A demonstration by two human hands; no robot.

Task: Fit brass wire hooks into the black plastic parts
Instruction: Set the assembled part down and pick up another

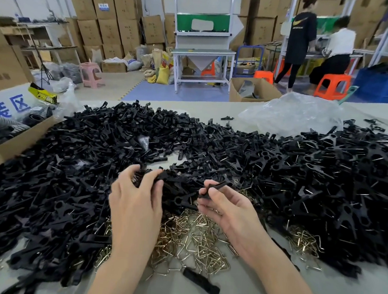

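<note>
A wide heap of black plastic parts (100,154) covers the table from left to right. Brass wire hooks (195,241) lie in a loose pile just in front of me, between my forearms. My left hand (136,202) reaches into the heap, its fingers curled round black parts (163,175) at its tips. My right hand (227,209) pinches one black plastic part (215,187) between thumb and fingers, lifted a little above the hooks. On the right, many black parts (324,179) show wire ends sticking out.
A second small pile of brass hooks (303,241) lies at the right. An open cardboard box (12,143) stands at the left table edge, a crumpled clear plastic bag (291,114) at the back right. A lone black piece (202,283) lies near me. Two people work far behind.
</note>
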